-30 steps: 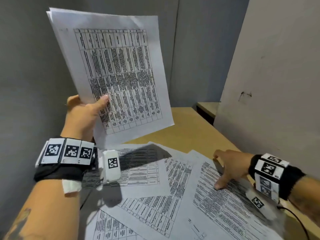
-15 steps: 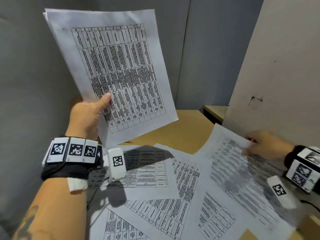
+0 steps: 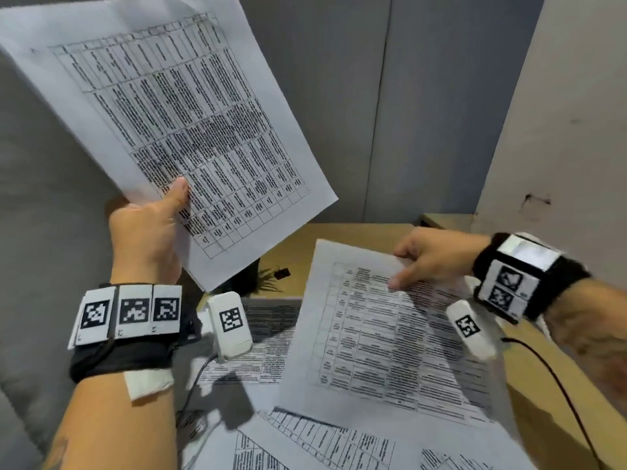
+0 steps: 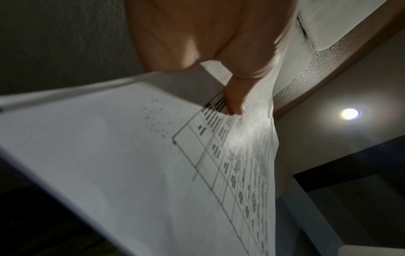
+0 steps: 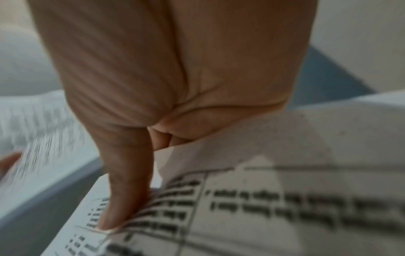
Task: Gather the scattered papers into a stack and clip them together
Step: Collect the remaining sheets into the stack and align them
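While lifted, both sheets' [image 3: 380, 330] edges off desk [image 3: 339, 242].

White papers [image 3: 176, 106] with black table grids; tan desk [image 3: 342, 235]; black binder clip [image 3: 281, 273]

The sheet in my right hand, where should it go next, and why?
Probably carry it up and left onto the held papers. The right hand pinches the lifted sheet by its far edge, clear of the table, while the left hand holds the gathered papers upright. More loose sheets wait below, so stacking comes before the binder clip.
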Action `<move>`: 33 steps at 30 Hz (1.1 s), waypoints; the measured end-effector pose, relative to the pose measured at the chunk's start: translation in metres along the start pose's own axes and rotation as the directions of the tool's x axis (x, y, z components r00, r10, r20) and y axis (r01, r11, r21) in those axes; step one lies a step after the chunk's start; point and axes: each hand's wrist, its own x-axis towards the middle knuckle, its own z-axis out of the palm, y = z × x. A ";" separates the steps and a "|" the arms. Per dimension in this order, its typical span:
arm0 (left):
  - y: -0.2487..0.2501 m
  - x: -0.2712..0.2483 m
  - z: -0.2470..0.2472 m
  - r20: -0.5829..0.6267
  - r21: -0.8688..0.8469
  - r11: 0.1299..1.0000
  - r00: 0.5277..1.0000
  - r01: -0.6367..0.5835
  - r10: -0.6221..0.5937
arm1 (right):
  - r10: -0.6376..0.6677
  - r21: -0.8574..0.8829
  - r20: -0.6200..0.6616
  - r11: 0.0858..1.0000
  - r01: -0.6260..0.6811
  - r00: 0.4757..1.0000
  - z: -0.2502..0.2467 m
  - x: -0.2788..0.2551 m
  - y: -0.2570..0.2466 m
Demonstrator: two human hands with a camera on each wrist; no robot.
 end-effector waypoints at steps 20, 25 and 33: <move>-0.014 -0.002 0.011 0.114 0.007 1.000 0.993 0.027 -0.028 | 0.277 -0.054 0.421 0.958 -0.281 0.864 0.103 0.115 -0.085; -0.011 -0.001 0.007 0.183 -0.067 0.995 0.981 0.075 -0.061 | 0.010 0.002 0.029 1.000 -0.010 1.000 0.090 0.099 -0.065; -0.009 -0.007 0.018 0.300 -0.132 0.980 0.948 0.147 -0.102 | -0.103 0.578 -0.612 0.619 0.532 0.784 0.035 0.020 -0.020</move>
